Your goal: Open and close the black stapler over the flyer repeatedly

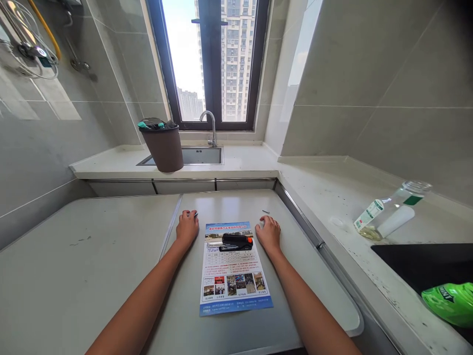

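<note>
A printed flyer [236, 264] with blue bands, text and small photos lies on the pale tabletop between my hands. Across its upper part rests a black stapler [238, 241] with an orange-red spot at its right end; neither hand touches it. My left hand [187, 228] is beside the flyer's upper left corner, fingers curled closed. Something small and dark shows at its fingertips, too small to name. To the right of the flyer, my right hand [269, 232] lies on the tabletop with fingers slightly apart. Just beyond them is a short grey strip [265, 211], perhaps staples.
A brown bin [164, 150] stands at the sink [204, 157], near the faucet [211, 128]. On the right counter [314, 180] are a glass bottle [391, 212], a black panel [417, 264] and a green package [449, 301]. A seam splits the tabletop left of my left hand.
</note>
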The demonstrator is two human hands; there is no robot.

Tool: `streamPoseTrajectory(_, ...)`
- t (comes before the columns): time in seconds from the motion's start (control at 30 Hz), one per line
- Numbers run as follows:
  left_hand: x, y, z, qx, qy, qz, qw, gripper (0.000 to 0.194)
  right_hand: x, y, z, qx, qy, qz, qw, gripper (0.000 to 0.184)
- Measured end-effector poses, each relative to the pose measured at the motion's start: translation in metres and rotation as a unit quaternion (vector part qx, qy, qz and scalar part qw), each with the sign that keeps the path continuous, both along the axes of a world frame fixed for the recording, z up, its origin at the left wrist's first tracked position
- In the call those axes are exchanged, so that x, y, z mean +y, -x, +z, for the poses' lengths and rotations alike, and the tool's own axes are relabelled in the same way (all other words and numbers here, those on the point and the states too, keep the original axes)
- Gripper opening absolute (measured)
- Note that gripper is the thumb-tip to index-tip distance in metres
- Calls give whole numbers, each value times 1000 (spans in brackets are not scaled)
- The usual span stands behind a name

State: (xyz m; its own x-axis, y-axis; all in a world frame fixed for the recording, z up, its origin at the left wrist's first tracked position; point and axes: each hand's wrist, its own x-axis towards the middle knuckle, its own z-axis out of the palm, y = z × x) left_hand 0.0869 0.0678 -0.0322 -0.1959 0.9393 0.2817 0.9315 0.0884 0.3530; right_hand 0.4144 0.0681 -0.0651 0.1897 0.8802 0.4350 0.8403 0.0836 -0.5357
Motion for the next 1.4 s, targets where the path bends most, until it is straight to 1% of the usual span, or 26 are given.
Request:
streamPoseTrajectory(0.13, -5, -3, -7, 45, 2, -20, 999, 26, 0, 0, 1, -8, 6, 3, 1000, 13)
streamPoseTrajectory(0.23, -22, -4, -10, 15, -17, -34, 999, 22, 1, 0, 1, -11, 11, 1, 1000, 13)
streamPoseTrajectory(0.33, -46, -11, -7, -95, -50, -61, 992, 18, 1, 0, 0, -15, 13, -1, 1000, 12)
streamPoseTrajectory(0.37, -54, -15, -5, -147, -53, -79, 985, 15, 1, 0, 0, -16, 13, 0, 1000, 12)
streamPoseTrajectory(0.43, -67, -24, -1, -246, -48, -133, 959, 13, 1, 0, 0, -18, 15, 2, 1000, 11)
streamPoseTrajectory(0.5, -75, -30, 2, -295, -58, -172, 938, 15, 1, 0, 0, -17, 22, 0, 1000, 11)
streamPoseTrajectory(0.57, -77, -32, 3, -319, -66, -199, 924, 23, 1, 0, 1, -16, 29, -3, 999, 11)
streamPoseTrajectory(0.63, -77, -31, 3, -328, -67, -217, 917, 28, 1, 0, 1, -15, 31, -3, 999, 11)
streamPoseTrajectory(0.8, -76, -26, 4, -318, -54, -243, 915, 22, 2, -1, 0, -15, 35, -4, 999, 11)
streamPoseTrajectory(1.03, -77, -27, 6, -298, -35, -263, 917, 15, 3, -2, 0, -16, 34, -4, 999, 11)
streamPoseTrajectory(1.1, -77, -29, 7, -311, -17, -270, 911, 14, 3, -2, 0, -17, 35, -3, 999, 11)
streamPoseTrajectory(1.2, -76, -31, 8, -348, 20, -293, 891, 14, 2, -1, 1, -20, 34, -5, 999, 10)
streamPoseTrajectory(1.27, -75, -32, 8, -363, 40, -299, 882, 16, 2, -1, 1, -20, 35, -5, 999, 10)
streamPoseTrajectory(1.4, -74, -33, 7, -356, 52, -297, 884, 16, 2, 0, 2, -17, 36, -5, 999, 10)
